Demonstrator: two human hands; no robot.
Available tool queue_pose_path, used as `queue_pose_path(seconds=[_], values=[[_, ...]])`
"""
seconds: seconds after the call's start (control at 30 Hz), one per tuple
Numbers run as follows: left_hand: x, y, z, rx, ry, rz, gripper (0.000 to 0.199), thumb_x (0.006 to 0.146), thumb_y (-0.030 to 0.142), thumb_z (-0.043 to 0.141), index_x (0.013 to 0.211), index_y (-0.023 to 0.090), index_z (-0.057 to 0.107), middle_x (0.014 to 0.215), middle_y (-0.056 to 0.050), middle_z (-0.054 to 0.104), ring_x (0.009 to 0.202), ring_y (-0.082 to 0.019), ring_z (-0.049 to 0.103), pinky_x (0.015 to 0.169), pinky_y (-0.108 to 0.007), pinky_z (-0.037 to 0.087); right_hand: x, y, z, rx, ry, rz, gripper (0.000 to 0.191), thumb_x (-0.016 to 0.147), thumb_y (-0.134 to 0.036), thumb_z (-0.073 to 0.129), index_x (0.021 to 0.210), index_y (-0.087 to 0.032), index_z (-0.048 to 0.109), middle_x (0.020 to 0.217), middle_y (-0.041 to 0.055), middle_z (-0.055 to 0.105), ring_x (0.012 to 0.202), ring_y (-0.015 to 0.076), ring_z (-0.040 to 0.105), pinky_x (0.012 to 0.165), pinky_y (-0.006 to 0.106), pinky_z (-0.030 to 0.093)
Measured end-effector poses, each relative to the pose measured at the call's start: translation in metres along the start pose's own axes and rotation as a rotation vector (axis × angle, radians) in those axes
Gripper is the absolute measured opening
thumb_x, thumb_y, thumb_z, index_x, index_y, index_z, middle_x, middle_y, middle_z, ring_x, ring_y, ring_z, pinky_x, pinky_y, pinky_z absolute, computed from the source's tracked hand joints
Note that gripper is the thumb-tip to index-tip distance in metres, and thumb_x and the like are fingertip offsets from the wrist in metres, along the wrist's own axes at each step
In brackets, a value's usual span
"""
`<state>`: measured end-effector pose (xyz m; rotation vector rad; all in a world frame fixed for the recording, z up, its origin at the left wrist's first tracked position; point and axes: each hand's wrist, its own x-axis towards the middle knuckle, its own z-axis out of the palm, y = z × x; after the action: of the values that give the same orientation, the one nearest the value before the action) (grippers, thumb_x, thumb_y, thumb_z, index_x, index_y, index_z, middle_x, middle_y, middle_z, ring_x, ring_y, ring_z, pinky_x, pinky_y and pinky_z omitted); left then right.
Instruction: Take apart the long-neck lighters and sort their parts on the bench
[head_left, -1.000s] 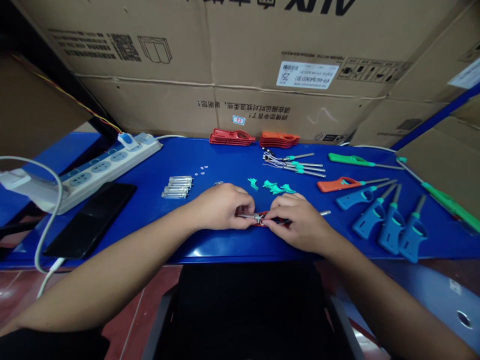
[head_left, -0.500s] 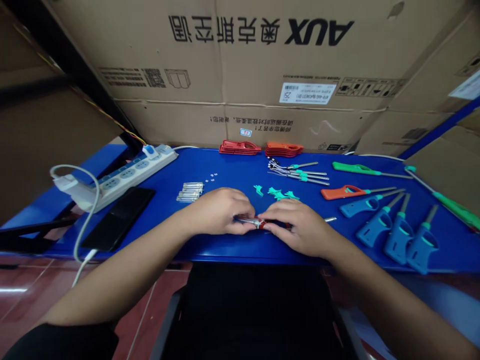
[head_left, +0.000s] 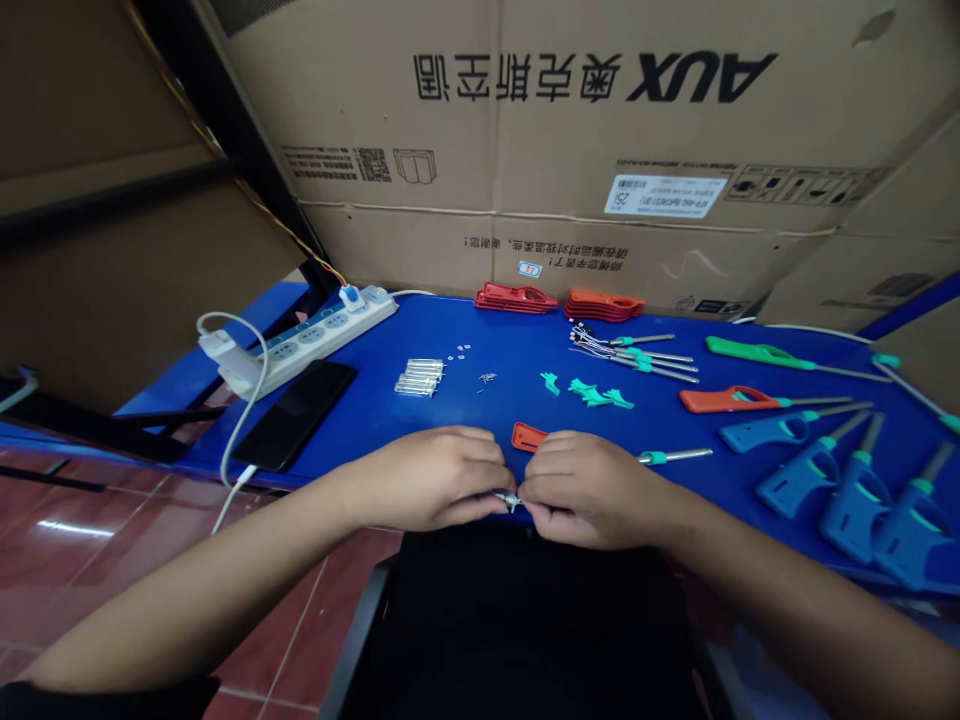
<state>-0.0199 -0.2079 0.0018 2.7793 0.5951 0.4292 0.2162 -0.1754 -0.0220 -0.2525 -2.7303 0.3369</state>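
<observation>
L hand (head_left: 442,478) had its thumb & fingers clamped on a small silver part (head_left: 508,497), held low by the near edge of the blue table (head_left: 375,420). R hand (head_left: 592,490) met it from the other side, thumb & index pinched on the part's R end; its other fingers were curled under, couldn't tell what, if anything, they gripped. The part sat btwn the two hands' fingertips, mostly hidden. Just behind, an orange casing (head_left: 527,437) lay on the table, partly covered by R hand; a metal tube w/ teal collar (head_left: 675,455) stuck out past that hand's far side, join not visible. Farther back: clear cylinders (head_left: 418,377) in a row, tiny white bits (head_left: 460,352), a little pile of thin metal pcs (head_left: 487,378), teal pcs (head_left: 596,393), wired rods (head_left: 652,357). Red casings (head_left: 516,297) & orange casings (head_left: 604,305) were stacked nr the cardboard (head_left: 555,230). To the R lay a green lighter (head_left: 757,352), an orange lighter (head_left: 727,400) & four blue lighters (head_left: 780,430); to the L, a black phone (head_left: 296,415) beside a power strip (head_left: 315,335).
</observation>
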Motion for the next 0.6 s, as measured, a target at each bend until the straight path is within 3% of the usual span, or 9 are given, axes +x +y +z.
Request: queue_pose_path(seconds=[0.13, 0.37, 0.5, 0.6], values=[[-0.014, 0.006, 0.003, 0.132, 0.034, 0.003, 0.020, 0.101, 0.022, 0.050, 0.105, 0.013, 0.067, 0.088, -0.009, 0.069, 0.084, -0.020, 0.062, 0.081, -0.032, 0.052, 0.015, 0.003, 0.001, -0.011, -0.043, -0.136, 0.031, 0.093, -0.018, 0.045, 0.066, -0.022, 0.059, 0.065, -0.0001, 0.062, 0.062, 0.0137, 0.050, 0.067, 0.030, 0.043], [-0.039, -0.007, 0.003, 0.278, 0.047, -0.087, 0.019, 0.100, 0.018, 0.050, 0.106, 0.013, 0.068, 0.088, -0.010, 0.068, 0.083, -0.021, 0.061, 0.076, -0.033, 0.052, 0.050, 0.027, 0.024, 0.014, -0.057, -0.179, 0.029, 0.091, -0.019, 0.048, 0.064, -0.022, 0.059, 0.063, -0.0014, 0.061, 0.061, 0.0131, 0.051, 0.067, 0.029, 0.041], [-0.050, -0.010, 0.008, 0.218, 0.004, -0.063, 0.021, 0.100, 0.015, 0.049, 0.110, 0.013, 0.067, 0.093, -0.010, 0.070, 0.087, -0.020, 0.063, 0.079, -0.033, 0.054, 0.076, 0.063, 0.018, -0.025, -0.051, -0.016, 0.021, 0.086, -0.018, 0.052, 0.070, -0.020, 0.065, 0.072, 0.0009, 0.066, 0.067, 0.0139, 0.056, 0.068, 0.028, 0.042], [-0.058, -0.021, 0.007, 0.255, 0.068, -0.127, 0.023, 0.101, 0.016, 0.048, 0.112, 0.013, 0.067, 0.098, -0.010, 0.072, 0.091, -0.021, 0.064, 0.084, -0.034, 0.054, 0.100, 0.101, 0.004, -0.122, -0.131, 0.088, 0.020, 0.087, -0.020, 0.054, 0.085, -0.018, 0.073, 0.088, 0.0053, 0.072, 0.078, 0.0170, 0.061, 0.073, 0.030, 0.043]])
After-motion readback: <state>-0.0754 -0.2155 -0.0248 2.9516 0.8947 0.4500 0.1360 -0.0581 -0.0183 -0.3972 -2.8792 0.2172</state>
